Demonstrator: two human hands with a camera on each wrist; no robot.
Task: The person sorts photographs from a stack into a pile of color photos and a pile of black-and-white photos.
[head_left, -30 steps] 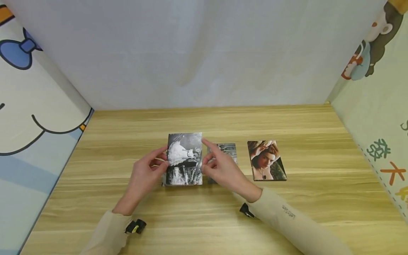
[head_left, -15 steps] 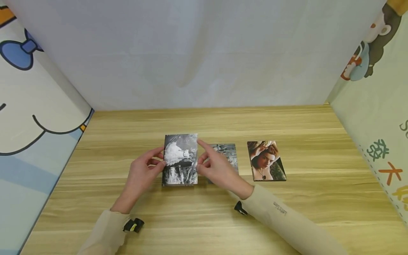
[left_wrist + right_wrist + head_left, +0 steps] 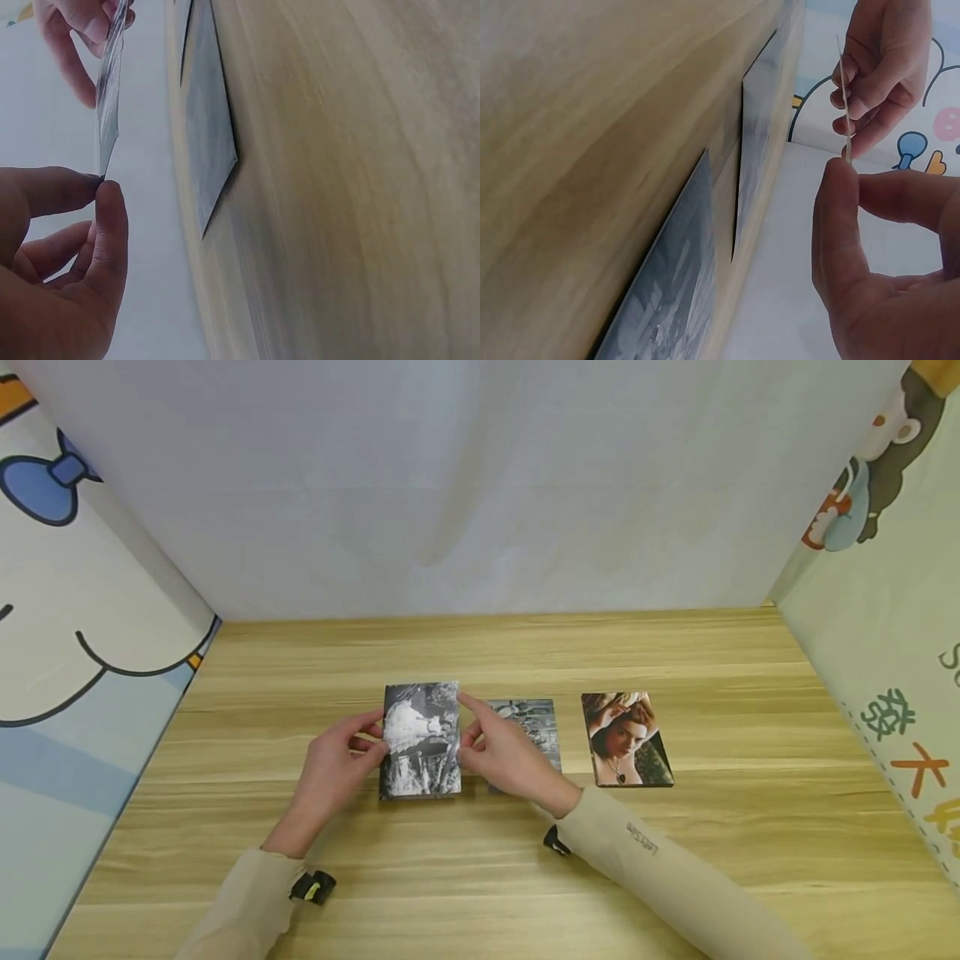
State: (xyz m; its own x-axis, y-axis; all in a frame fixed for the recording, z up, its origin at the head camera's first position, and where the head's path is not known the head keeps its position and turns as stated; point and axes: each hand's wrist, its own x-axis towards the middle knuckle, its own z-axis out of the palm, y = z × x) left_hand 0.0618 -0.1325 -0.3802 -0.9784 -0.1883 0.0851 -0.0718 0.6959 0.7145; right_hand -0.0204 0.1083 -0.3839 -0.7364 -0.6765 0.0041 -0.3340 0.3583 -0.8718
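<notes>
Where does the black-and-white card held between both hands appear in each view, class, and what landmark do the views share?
Head: the held card is below and left of centre, between left hand and right hand.
Left wrist: the held card, upper left, steeply foreshortened.
Right wrist: the held card, upper right, a thin line.
Shared landmark: the wooden tabletop.

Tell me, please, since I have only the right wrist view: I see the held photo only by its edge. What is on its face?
Observer: The head view shows a black-and-white scene on the held photo.
Operator: Is there also a colour photo?
Observer: Yes, one colour photo lies on the table, rightmost of the photos.
Operator: Does the right hand hide something from the head camera?
Observer: Yes, the right hand partly covers the middle photo.
</notes>
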